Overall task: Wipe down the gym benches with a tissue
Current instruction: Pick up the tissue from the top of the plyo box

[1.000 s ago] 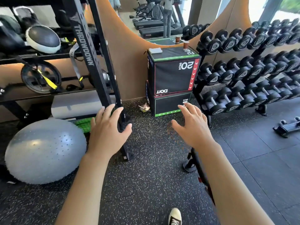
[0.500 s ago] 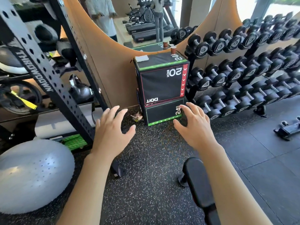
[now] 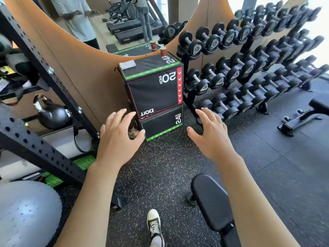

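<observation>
Left hand (image 3: pixel 117 138) and right hand (image 3: pixel 211 135): spread wide, empty. Folded tissue (image 3: pixel 127 64) lies far, atop the plyo box (image 3: pixel 153 90); bench (image 3: pixel 211 200) near right. Risk: tripping over the bench pad while approaching.

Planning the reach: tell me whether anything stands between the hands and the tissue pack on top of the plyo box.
Nothing visible does. The left hand and right hand hover open and empty above the floor in front of the plyo box. The tissue pack lies on its top, with the paper cup apart at the far corner.
</observation>
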Motion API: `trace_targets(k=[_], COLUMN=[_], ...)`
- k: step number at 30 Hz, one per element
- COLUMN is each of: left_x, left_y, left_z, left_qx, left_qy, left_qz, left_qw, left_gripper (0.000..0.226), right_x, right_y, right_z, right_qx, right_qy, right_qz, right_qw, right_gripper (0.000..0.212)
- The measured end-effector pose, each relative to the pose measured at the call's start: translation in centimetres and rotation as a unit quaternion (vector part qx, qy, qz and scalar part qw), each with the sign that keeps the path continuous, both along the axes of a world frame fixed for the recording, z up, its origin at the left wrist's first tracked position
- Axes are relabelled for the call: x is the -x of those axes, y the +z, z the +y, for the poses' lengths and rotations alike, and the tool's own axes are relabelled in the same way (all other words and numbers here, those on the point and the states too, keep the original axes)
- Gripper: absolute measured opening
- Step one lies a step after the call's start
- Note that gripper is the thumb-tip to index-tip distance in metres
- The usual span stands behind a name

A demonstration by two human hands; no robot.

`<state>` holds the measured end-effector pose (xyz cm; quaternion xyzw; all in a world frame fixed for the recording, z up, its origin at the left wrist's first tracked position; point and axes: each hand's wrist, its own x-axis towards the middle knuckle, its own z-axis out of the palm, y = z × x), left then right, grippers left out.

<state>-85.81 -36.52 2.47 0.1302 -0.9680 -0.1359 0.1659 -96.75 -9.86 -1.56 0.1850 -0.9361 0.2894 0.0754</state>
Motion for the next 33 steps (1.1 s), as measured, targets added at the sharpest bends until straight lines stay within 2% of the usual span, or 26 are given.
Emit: trace_targets(k=[11,20,33], left_x=[9.1,15.8,25.6], left_y=[-1.1,0.9,0.2], left_z=[-12.0,-22.9,-28.8], left_qx=[-0.026,-0.031,-0.059], left_qy=[0.015,0.029,0.040], left_qz=[0.007,0.030,0.042], left_qw=[1.000,0.999,0.997], left_gripper=[0.068,0.067,0.065], right_x=[10.4,17.5,28.4], right_y=[0.6,3.3,2.3], right_z=[-12.7,-23.9,-28.9], right_qx=[-0.047,-0.047,-0.049], right_qy=[0.013,0.032,0.037], right_qz=[0.013,0.037,0.025], right_qw=[0.999,0.998,0.998], right_gripper=[0.073,0.072,0.070])
